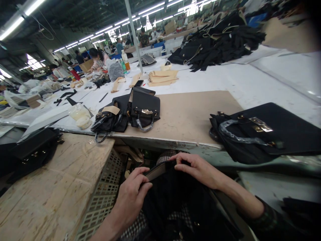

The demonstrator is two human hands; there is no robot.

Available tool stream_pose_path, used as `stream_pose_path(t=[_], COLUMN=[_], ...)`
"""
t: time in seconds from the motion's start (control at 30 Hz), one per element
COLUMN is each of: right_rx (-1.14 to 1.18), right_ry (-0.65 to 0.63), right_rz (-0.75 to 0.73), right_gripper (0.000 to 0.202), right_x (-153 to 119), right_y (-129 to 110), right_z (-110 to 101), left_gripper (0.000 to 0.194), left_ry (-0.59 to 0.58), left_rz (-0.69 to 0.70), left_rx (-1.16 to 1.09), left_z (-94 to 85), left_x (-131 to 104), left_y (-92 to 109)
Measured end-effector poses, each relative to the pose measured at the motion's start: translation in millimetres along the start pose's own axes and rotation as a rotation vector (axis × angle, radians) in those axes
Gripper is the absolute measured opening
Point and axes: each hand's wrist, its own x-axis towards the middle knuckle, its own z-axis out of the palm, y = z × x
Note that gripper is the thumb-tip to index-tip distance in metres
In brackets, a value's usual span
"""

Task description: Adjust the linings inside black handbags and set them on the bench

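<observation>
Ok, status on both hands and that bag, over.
Left hand, right hand: both grip the black bag's rim, over lap. Black handbag, plastic-wrapped handle, at white table's edge, right.

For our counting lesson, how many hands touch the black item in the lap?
2 on the black item: left hand at the left of its opening, right hand at the right. Both show.

I see my R sleeve [262, 214] on cam: dark, w/ a faint greenish check, ending partway along the forearm [237, 190]. L hand [131, 194] & R hand [189, 167] are bare. Lap cloth [182, 214] is a small blk/wht check (apron or trousers, can't tell from here). L forearm [110, 221] bare to pic edge.
</observation>
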Motion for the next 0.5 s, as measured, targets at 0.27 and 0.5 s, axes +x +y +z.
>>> stream_pose_path(t=[0.27, 0.5], right_rx=[-0.075, -0.130], right_ry=[0.081, 0.111], right_rz=[0.066, 0.084], right_gripper=[0.024, 0.021], right_x=[1, 5], right_y=[3, 6], right_z=[5, 8], left_gripper=[0.018, 0.030], left_ry=[0.145, 0.072], left_rz=[-0.162, -0.391], left_rx=[-0.147, -0.556], left_z=[10.9, 9.1], left_x=[1, 7], left_y=[-9, -21])
